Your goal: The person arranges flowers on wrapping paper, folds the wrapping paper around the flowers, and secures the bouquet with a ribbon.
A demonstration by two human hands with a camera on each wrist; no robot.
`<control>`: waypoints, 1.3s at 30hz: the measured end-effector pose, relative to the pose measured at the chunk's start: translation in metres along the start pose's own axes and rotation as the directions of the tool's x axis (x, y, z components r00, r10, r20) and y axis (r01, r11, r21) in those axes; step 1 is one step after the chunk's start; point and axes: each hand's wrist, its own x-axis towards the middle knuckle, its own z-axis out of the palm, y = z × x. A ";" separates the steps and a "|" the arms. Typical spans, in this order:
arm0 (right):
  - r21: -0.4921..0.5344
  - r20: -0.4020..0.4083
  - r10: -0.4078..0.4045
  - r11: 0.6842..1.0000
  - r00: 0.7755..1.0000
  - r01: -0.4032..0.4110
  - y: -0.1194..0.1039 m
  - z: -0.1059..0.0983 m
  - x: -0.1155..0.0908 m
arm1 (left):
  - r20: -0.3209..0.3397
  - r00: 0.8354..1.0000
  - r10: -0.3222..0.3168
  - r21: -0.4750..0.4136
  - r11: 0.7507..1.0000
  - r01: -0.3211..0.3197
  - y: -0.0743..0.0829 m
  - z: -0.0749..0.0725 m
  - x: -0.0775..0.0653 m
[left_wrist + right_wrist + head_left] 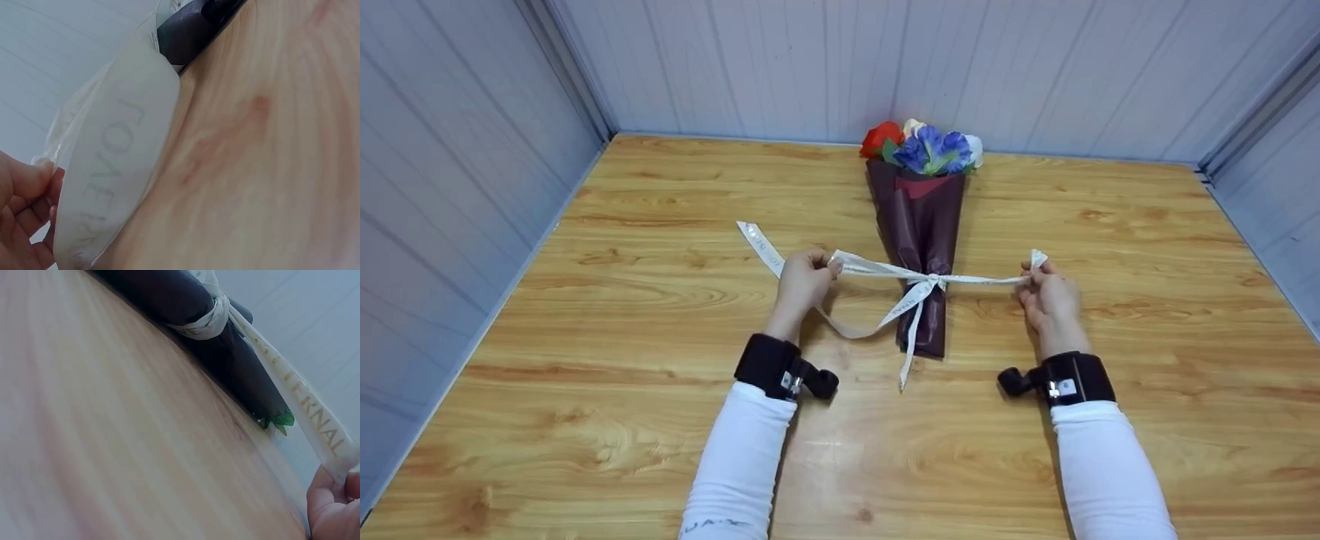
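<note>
A bouquet in dark maroon wrapping paper [896,217] lies on the table, with red, blue and pale flowers [934,148] at its far end. White printed ribbon [910,299] is knotted around the lower part of the wrap. My left hand [802,285] pinches a looped part of the ribbon left of the knot, thumb against fingers. To the right, my right hand [1050,296] pinches another ribbon length [309,405], stretched nearly straight from the knot. One loose tail hangs over the wrap's near end; another trails past my left hand to the upper left.
The bouquet rests on a wood-grain table [622,300]. Pale panel walls [750,67] stand behind it and at both sides. Black wrist cameras [769,367] are strapped on both forearms, above white sleeves.
</note>
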 end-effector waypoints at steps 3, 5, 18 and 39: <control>0.046 0.005 -0.012 0.999 1.000 0.012 0.002 -0.002 0.001 | -0.009 1.000 -0.019 -0.006 1.000 0.019 0.000 -0.002 0.001; 0.065 0.016 -0.024 0.998 1.000 0.023 0.002 -0.004 0.002 | -0.015 0.999 -0.039 -0.017 0.999 0.039 0.000 -0.003 0.001; 0.087 0.154 -0.147 0.987 0.977 0.135 0.005 -0.005 0.015 | 0.015 0.999 -0.034 -0.260 0.965 0.037 0.013 0.004 0.004; -0.689 0.145 -0.259 0.666 0.955 0.285 0.001 0.019 -0.023 | -0.129 0.917 0.378 0.561 0.790 -0.246 0.054 -0.003 -0.030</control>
